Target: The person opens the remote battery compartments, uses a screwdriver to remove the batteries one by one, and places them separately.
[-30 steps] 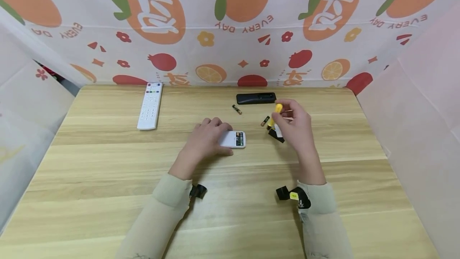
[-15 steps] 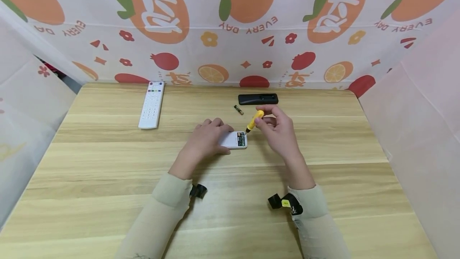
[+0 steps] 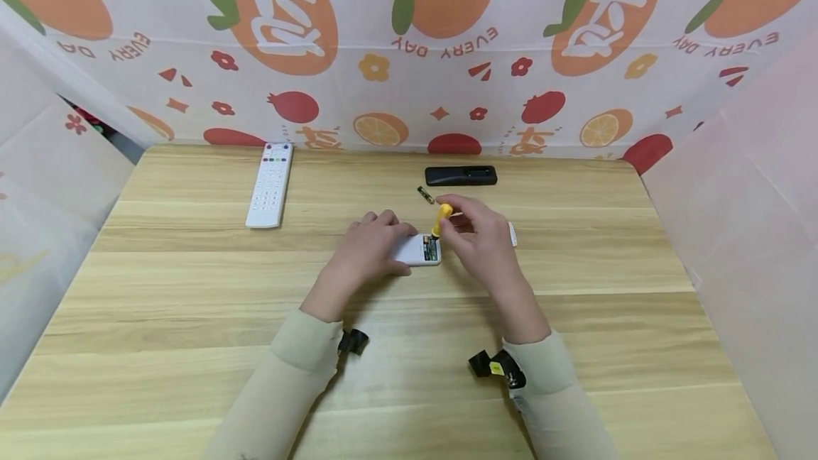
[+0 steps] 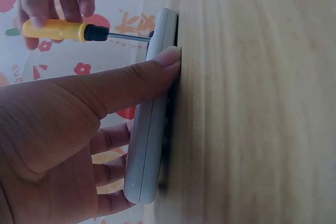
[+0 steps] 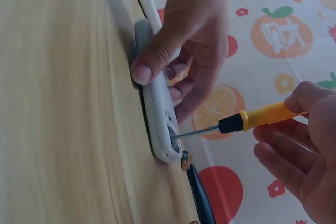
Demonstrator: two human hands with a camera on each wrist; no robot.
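Observation:
A white remote control [image 3: 409,252] lies back up on the table, its battery compartment uncovered with dark batteries [image 3: 431,249] inside. My left hand [image 3: 363,253] grips it by both long sides, thumb on the near edge and fingers on the far one. In my right hand [image 3: 481,241], thumb and fingers pinch the yellow handle of a screwdriver [image 5: 270,115]. The metal shaft reaches down into the compartment end of the remote, as the right wrist view shows. Its very tip is hard to make out. A white piece [image 3: 513,233] is mostly hidden behind my right hand.
A loose battery [image 3: 425,195] lies just beyond the hands. Behind it, a black remote [image 3: 461,175] lies along the back edge of the table. Another white remote [image 3: 269,187] lies buttons up at the back left. A fruit-printed cloth [image 3: 377,55] hangs behind the table.
My right hand has carried the screwdriver leftward from beside the loose things on the right to the remote's battery compartment. The left hand and its remote have stayed nearly in place.

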